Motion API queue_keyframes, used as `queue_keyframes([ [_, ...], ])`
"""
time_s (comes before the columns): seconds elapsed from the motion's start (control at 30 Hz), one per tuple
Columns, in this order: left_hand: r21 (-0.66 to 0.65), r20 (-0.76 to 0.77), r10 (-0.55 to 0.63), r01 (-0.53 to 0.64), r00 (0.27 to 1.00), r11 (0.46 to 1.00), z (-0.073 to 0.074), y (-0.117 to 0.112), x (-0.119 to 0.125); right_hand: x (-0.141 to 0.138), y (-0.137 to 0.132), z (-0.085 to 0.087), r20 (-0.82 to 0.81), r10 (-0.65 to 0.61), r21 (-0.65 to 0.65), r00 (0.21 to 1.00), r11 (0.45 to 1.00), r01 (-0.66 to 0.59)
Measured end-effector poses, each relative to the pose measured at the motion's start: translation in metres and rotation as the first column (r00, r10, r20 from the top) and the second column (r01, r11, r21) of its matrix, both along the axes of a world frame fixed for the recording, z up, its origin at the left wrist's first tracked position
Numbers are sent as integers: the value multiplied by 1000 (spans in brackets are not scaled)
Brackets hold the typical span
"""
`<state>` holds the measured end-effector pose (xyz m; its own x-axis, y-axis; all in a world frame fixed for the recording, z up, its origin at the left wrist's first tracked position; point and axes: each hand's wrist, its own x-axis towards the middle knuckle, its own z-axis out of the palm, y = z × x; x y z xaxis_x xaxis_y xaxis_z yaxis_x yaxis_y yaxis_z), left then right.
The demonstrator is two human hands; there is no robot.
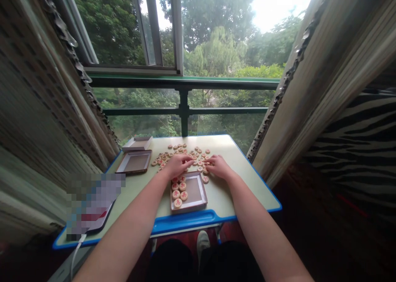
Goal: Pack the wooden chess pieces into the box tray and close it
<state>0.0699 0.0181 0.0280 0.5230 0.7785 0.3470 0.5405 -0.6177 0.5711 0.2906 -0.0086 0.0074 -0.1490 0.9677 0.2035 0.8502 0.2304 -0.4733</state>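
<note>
Round wooden xiangqi pieces [200, 163] with red or dark characters lie scattered over the far half of the table. My left hand [178, 165] reaches over them from the left, its fingers stretched toward the right and apart from the thumb. Opposite it, my right hand [218, 167] has its fingers spread, the tips at pieces on the right side of the scatter. Neither hand visibly holds a piece. Nearest me is a shallow box [195, 193] with red-marked pieces [182, 186] in two columns along its left side; my left hand partly covers the far end.
A shallow tray [135, 162] and a pale box [137, 143] sit at the table's back left. A blurred-out device with a cable [77, 249] lies at front left. The table [247, 183] has a blue rim; curtains hang on both sides of the window.
</note>
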Motion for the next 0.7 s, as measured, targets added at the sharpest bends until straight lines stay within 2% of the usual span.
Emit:
queue_keyframes([
  [0.17, 56, 50, 71, -74, 996, 996, 5, 2, 1, 5, -2, 5, 30, -18, -2, 999, 1000, 18],
  [0.27, 70, 67, 27, -32, 997, 997, 8, -1, 4, 6, -2, 7, 0, -34, 41, 999, 999, 34],
  [0.43, 37, 56, -54, 52, 997, 998, 4, -5, 11, 4, -3, 9, -78, 1, 165, 997, 986, 12],
  [0.57, 8, 53, -77, 76, 996, 997, 3, -7, 13, -2, -7, 14, -140, 77, 226, 987, 973, -44],
  [0.7, -29, 95, -126, 129, 987, 991, 7, -11, 12, -8, -13, 21, -211, 159, 221, 965, 969, -111],
])
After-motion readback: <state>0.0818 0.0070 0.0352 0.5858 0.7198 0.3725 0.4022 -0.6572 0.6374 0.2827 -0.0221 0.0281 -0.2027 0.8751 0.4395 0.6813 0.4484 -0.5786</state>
